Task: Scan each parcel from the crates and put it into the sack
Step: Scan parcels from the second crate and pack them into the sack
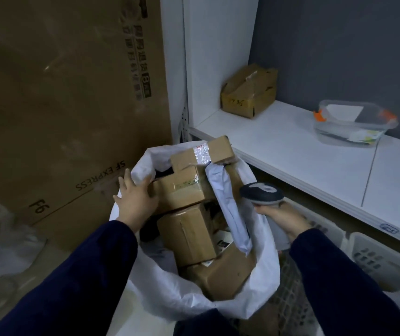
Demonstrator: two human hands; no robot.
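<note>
A white sack (264, 275) stands open in front of me, filled with several brown cardboard parcels and a pale plastic mailer (228, 204). My left hand (136, 200) lies with spread fingers against the left end of a taped brown parcel (182, 190) near the sack's top. Behind that parcel sits another taped box (203, 151). My right hand (283, 221) grips the handle of a grey barcode scanner (262, 192), held over the sack's right rim.
A big SF Express carton (68, 105) leans on the left. A white shelf (315, 161) on the right carries a small brown box (249, 93) and a clear plastic tub (354, 122). White perforated crates (375, 258) stand under the shelf.
</note>
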